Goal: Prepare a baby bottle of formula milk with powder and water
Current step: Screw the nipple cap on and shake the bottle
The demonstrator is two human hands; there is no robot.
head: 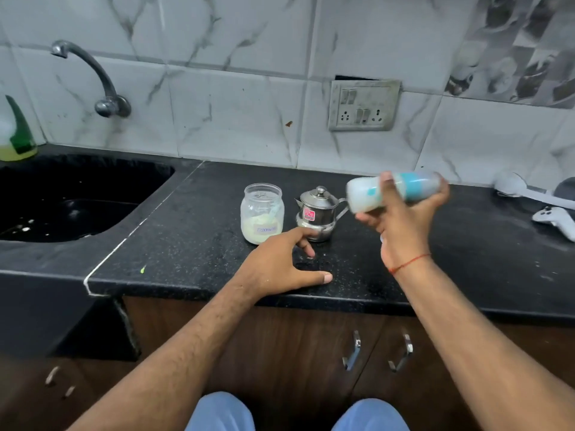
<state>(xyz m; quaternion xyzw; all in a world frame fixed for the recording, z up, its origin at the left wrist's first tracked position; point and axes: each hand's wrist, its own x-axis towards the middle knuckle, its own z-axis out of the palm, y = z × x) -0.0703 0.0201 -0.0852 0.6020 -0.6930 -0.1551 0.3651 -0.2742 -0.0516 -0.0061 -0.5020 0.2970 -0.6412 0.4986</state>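
The right hand (401, 213) grips the baby bottle (393, 191) sideways above the counter (186, 244) — at 2 o'clock from the relaxed, spread left hand (280, 262), which rests near the powder jar (262, 213).

Speckled black counter (202, 219), marbled white tiles (236, 119)

- One baby bottle (392, 192), blurred, right of centre.
- One glass jar (262, 213) of powder, at centre.
- One steel pot (318, 213) with lid, just right of the jar.
- Two hands: left (281, 262), right (403, 220).
- One tap (93, 77), upper left.
- One sink (71, 197), at left.
- One switch plate (363, 105), upper right of centre.
- One green-capped bottle (15, 135), far left edge.
- Two cupboard handles (353, 349), lower right.
- Two white objects (525, 189) at the far right edge; what they are is unclear.
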